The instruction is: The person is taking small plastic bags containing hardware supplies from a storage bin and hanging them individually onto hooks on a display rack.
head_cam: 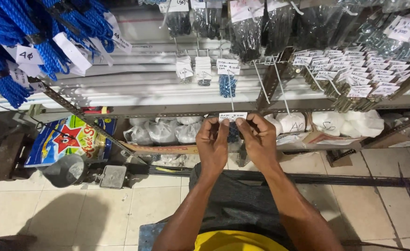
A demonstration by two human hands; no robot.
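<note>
Now both hands, left hand [213,142] and right hand [259,139], pinch the white label [232,116] (between fingertips).

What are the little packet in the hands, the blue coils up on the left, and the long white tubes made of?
Packet: clear glossy plastic with a white paper tag, by its shine; both hands pinch it. Coils: twisted rope, probably synthetic given the bright sheen. Tubes: smooth matte white, likely plastic pipe.
</note>
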